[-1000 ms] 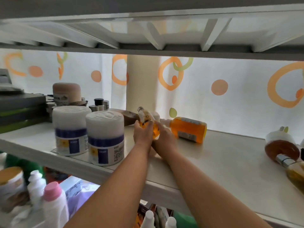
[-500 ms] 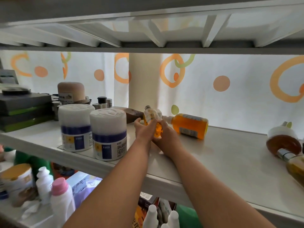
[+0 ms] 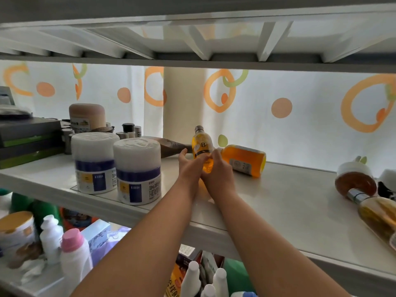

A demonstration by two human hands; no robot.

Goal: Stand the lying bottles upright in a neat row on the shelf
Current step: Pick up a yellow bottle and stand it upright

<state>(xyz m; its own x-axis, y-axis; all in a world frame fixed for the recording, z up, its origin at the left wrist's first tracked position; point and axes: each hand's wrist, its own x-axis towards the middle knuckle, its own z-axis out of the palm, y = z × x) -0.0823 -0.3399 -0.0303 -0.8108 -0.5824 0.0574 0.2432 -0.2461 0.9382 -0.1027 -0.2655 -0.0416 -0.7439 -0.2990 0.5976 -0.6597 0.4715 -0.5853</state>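
Small yellow bottle [image 3: 201, 146] nearly upright on the white shelf [image 3: 289, 202], cupped low down between left hand [image 3: 189, 166] and right hand [image 3: 218, 171]. Larger orange bottle [image 3: 244, 159] lying on its side just behind, right. Two white tubs [image 3: 115, 161] standing left. Another amber bottle [image 3: 379, 215] lying far right.

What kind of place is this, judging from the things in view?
Probably a home storage or bathroom shelf, not a shop. The white shelf holds mixed toiletries: an orange bottle lying on its side and white tubs. A patterned curtain hangs behind.
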